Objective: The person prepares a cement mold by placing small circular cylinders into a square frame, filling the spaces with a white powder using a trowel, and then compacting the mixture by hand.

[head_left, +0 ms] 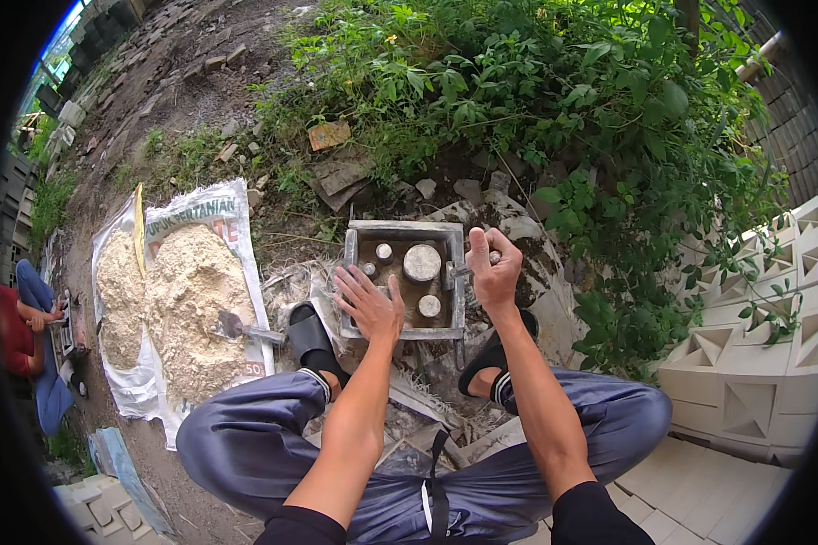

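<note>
head: tool (461, 271) in right hand (496, 278), leftward over mould (404, 225), long axis crosswise

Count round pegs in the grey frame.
4 visible: large peg, right of centre; medium peg, nearer the person; small pale peg, left of the large; small grey peg, farther left. The left hand may hide more.

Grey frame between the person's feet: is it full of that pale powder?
The grey frame is not full: round pieces stand clear above its brown floor. The left hand hides part.
</note>
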`<state>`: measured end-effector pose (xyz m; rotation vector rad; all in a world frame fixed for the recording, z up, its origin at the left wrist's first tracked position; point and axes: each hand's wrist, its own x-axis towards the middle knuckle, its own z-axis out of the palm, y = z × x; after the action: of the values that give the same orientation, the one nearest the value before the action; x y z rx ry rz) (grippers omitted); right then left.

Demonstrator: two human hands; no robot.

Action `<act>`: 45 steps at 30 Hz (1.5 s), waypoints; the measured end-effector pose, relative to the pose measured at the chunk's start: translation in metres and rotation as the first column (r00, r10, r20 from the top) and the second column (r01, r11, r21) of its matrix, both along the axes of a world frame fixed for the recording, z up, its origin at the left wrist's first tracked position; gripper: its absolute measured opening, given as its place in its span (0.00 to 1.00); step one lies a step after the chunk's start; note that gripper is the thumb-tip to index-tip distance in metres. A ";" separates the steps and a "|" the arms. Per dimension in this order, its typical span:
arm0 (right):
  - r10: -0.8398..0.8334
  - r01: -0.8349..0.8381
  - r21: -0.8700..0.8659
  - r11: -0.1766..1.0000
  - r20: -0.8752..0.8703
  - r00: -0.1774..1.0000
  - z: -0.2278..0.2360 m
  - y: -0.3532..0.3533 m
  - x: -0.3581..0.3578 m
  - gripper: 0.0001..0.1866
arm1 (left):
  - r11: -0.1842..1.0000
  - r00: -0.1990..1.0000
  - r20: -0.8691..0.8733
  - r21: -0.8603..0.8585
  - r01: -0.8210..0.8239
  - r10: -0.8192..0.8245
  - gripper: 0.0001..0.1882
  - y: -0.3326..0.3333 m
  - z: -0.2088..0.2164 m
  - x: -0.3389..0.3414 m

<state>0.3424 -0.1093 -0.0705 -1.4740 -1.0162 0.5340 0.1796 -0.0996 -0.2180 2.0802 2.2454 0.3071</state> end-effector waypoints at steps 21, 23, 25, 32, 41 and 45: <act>-0.002 0.010 0.036 0.999 -0.192 0.981 0.000 0.021 -0.010 0.26 | 0.988 0.982 0.171 -0.121 0.097 -0.076 0.36 0.004 0.000 -0.043; -0.068 0.091 0.109 0.990 -0.198 0.978 0.029 0.015 -0.017 0.26 | 0.993 0.981 0.180 -0.088 0.082 -0.065 0.36 0.001 0.001 -0.044; -0.033 0.064 0.130 0.989 -0.234 0.972 0.020 0.008 -0.011 0.26 | 0.995 0.979 0.189 -0.048 0.089 -0.079 0.36 0.005 0.001 -0.042; -0.064 0.079 0.052 0.996 -0.250 0.966 -0.004 0.017 -0.004 0.25 | 0.986 0.980 0.191 -0.142 0.085 -0.057 0.37 0.002 0.000 -0.040; -0.107 0.111 0.069 0.991 -0.064 0.992 -0.028 0.013 -0.018 0.24 | 0.987 0.984 0.177 -0.148 0.065 -0.038 0.40 0.010 0.008 -0.033; -0.114 0.121 0.046 0.992 -0.128 0.985 0.013 0.017 -0.024 0.23 | 0.996 0.981 0.192 -0.080 0.051 -0.035 0.39 0.005 -0.002 -0.043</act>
<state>0.3184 -0.0920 -0.0576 -1.4250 -0.8338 0.5041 0.1370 -0.0946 -0.2202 1.9629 2.0652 0.3841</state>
